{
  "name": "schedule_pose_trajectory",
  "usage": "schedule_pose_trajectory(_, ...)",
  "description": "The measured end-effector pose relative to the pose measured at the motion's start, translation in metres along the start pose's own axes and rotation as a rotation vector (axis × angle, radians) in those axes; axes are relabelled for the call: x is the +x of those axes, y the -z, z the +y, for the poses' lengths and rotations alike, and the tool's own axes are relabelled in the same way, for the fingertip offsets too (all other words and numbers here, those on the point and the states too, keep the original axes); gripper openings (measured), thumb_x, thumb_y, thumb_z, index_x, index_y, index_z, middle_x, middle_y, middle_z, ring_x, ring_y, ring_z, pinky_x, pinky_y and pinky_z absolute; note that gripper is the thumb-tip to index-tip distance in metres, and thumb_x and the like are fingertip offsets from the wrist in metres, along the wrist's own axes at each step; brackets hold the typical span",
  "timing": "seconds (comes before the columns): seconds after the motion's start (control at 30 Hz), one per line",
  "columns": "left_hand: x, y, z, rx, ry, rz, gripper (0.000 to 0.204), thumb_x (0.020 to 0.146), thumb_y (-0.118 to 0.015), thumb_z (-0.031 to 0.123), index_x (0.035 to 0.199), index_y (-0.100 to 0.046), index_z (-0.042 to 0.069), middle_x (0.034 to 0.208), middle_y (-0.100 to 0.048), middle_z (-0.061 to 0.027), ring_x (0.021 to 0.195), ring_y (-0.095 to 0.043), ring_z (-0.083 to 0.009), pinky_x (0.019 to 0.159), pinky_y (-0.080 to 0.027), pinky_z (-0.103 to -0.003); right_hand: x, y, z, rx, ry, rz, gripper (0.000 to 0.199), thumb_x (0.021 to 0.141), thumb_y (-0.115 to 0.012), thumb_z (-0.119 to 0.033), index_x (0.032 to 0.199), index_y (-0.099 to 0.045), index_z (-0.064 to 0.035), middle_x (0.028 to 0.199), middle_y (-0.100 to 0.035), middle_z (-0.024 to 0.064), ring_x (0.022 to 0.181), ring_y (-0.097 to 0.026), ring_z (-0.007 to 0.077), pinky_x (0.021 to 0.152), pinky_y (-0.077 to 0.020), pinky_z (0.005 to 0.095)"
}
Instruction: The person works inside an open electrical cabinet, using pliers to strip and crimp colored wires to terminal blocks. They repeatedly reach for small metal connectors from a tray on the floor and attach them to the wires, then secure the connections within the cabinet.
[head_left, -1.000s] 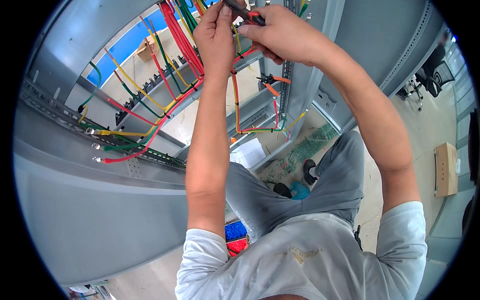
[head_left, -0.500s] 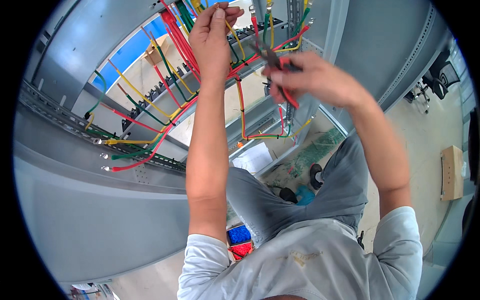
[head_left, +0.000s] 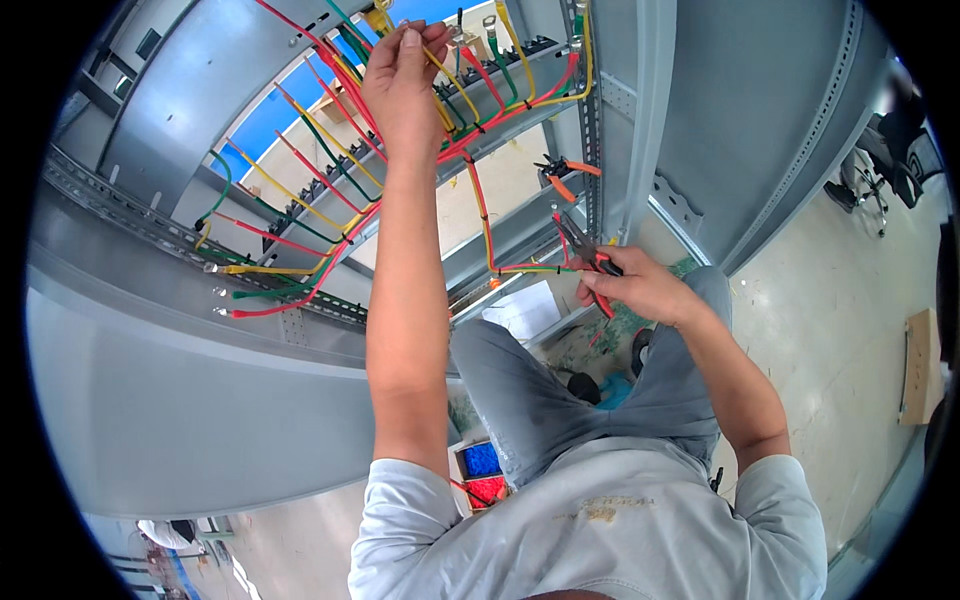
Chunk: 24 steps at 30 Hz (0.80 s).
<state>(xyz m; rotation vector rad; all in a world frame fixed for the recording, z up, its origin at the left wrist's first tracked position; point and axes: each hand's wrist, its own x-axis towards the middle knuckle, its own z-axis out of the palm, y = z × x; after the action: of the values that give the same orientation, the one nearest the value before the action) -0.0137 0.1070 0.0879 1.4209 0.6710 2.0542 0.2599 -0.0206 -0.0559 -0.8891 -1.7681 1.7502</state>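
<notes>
My left hand (head_left: 398,95) is raised at the upper middle, its thumb and fingers pinched on the end of a yellow wire (head_left: 456,84). The pinched tip is mostly hidden by the fingers. Lower and to the right, my right hand (head_left: 645,290) is closed around pliers (head_left: 577,238) with red and black handles. Their jaws point up and left, near the short red wire (head_left: 561,226) with a metal lug. Bundled red, yellow and green wires (head_left: 455,150) run past my left wrist.
Orange-handled cutters (head_left: 565,177) rest on the frame beyond the pliers. Grey cabinet panels (head_left: 200,400) stand left and right. Several lugged wires (head_left: 495,40) stick up at the top. Open boxes of blue pieces (head_left: 482,459) and red pieces (head_left: 486,490) sit by my left thigh.
My right hand has carried the pliers down, away from my left hand. The left hand keeps its pinch and appears slightly further left and lower. The view has shifted a little.
</notes>
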Motion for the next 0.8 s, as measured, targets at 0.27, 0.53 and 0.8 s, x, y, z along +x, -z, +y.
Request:
schedule_pose_trajectory(0.27,-0.014,0.004,0.005,0.084,-0.028,-0.025,0.028,0.106,-0.058,0.017,0.123,-0.061,-0.005,0.113,-0.069,-0.0140,0.107,-0.069,-0.0220,0.097,-0.058,-0.036,0.010,0.010,-0.056,-0.743,0.445,0.351,0.030,0.102,-0.058,-0.028,0.114,-0.063,-0.0011,0.089,-0.067,0.0170,0.082,-0.065,0.0348,0.076,-0.0511,0.0419)
schedule_pose_trajectory(0.53,-0.032,0.014,0.010,0.091,-0.048,-0.109,0.028,0.106,-0.059,0.017,0.122,-0.064,-0.005,0.110,-0.072,-0.0127,0.107,-0.070,-0.0219,0.101,-0.055,-0.036,0.057,0.004,-0.163,-0.912,0.415,0.382,0.023,0.098,-0.059,-0.019,0.113,-0.062,-0.0009,0.092,-0.070,0.0197,0.084,-0.068,0.0413,0.074,-0.0543,0.0499)
schedule_pose_trajectory(0.8,-0.036,0.019,0.007,0.145,-0.081,-0.189,0.028,0.106,-0.059,0.020,0.121,-0.066,-0.003,0.103,-0.072,-0.0094,0.101,-0.070,-0.0200,0.099,-0.053,-0.035,0.063,0.004,-0.190,-1.687,0.839,0.867,0.031,0.081,-0.067,-0.009,0.112,-0.064,-0.0050,0.090,-0.067,0.0102,0.088,-0.069,0.0290,0.076,-0.0526,0.0417)
